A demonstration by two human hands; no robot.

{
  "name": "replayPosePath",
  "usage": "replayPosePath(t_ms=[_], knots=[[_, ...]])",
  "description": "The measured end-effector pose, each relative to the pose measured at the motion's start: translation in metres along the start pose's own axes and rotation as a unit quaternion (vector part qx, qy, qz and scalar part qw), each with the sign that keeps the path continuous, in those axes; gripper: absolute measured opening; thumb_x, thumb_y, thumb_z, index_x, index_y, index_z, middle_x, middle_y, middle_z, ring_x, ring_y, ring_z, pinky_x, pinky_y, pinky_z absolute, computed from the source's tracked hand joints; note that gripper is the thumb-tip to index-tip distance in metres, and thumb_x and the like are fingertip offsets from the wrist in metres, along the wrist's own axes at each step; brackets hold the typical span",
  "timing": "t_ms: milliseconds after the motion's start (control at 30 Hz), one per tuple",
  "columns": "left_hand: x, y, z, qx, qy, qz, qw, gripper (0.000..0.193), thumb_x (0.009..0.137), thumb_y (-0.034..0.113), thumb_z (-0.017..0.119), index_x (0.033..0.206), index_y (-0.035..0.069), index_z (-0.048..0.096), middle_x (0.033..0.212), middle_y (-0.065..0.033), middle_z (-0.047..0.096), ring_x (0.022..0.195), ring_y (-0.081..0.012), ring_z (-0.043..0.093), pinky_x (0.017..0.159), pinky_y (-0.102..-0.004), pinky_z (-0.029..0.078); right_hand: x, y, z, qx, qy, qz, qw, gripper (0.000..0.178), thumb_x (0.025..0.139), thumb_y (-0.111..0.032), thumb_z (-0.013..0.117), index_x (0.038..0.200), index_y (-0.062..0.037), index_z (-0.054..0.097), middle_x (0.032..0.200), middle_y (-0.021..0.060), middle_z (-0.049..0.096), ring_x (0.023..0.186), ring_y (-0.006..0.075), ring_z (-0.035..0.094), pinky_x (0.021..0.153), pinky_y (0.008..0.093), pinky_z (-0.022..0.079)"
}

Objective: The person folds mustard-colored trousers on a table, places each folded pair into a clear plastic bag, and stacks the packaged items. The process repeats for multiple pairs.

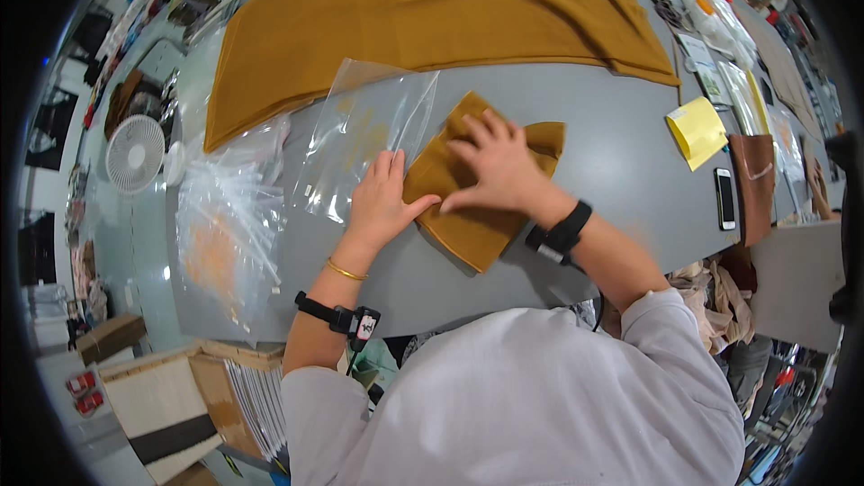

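A folded mustard-brown cloth [477,229] lies on the grey table in front of me, its far right corner slightly raised. My right hand [495,162] rests on its upper part with the fingers spread, a little smeared by motion. At the cloth's left edge is my left hand [387,198], its thumb on the fabric and its other fingers stretched out over the near edge of a clear plastic bag [360,117]. That bag lies flat just left of the cloth. Neither hand grips anything.
A large mustard-brown cloth [432,9] covers the table's far side. Clear bags [225,234] are piled at left, near a white fan [135,155]. On the right lie a yellow packet [697,132], a phone [725,199] and a brown fabric piece [752,184]. Cardboard boxes [162,396] stand lower left.
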State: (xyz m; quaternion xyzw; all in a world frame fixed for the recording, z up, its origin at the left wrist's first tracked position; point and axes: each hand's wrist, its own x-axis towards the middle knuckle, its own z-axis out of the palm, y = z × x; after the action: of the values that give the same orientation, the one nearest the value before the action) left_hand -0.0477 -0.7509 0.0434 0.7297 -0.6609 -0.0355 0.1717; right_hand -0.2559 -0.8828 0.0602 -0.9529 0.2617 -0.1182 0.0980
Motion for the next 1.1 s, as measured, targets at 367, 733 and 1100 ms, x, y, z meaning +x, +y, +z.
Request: replayPosePath(t_ms=[367, 733, 1100], knots=[[-0.057, 0.039, -0.006, -0.157, -0.084, -0.034, 0.983, 0.027, 0.1, 0.015, 0.065, 0.125, 0.005, 0.066, 0.119, -0.0083, 0.061, 0.091, -0.0343, 0.069, 0.078, -0.0451, 0.057, -0.064, 0.042, 0.002, 0.1, 0.126, 0.08, 0.984, 0.03, 0.075, -0.007, 0.082, 0.105, -0.0066, 0.076, 0.119, 0.0035, 0.073, 0.108, 0.0288, 0.064, 0.087, 0.039, 0.057], [-0.031, 0.068, -0.022, -0.186, 0.039, -0.031, 0.981, 0.044, 0.088, -0.002, 0.061, 0.132, 0.005, 0.062, 0.13, -0.0133, 0.062, 0.099, -0.0411, 0.068, 0.081, -0.0463, 0.058, -0.078, -0.016, 0.036, 0.021, 0.067, 0.008, 0.998, 0.044, 0.075, -0.026, 0.087, 0.115, -0.01, 0.077, 0.14, 0.0141, 0.066, 0.132, 0.0368, 0.057, 0.111, 0.0505, 0.043], [-0.085, 0.098, -0.042, -0.042, 0.043, 0.166, 0.984, 0.044, 0.084, 0.011, 0.072, 0.126, 0.0, 0.064, 0.126, -0.0114, 0.063, 0.09, -0.0267, 0.068, 0.071, -0.0368, 0.058, -0.013, -0.025, -0.014, 0.047, -0.057, -0.134, 0.988, 0.072, 0.091, -0.041, 0.072, 0.157, -0.0195, 0.052, 0.166, 0.0297, 0.033, 0.157, 0.0495, 0.025, 0.128, 0.0598, 0.019]])
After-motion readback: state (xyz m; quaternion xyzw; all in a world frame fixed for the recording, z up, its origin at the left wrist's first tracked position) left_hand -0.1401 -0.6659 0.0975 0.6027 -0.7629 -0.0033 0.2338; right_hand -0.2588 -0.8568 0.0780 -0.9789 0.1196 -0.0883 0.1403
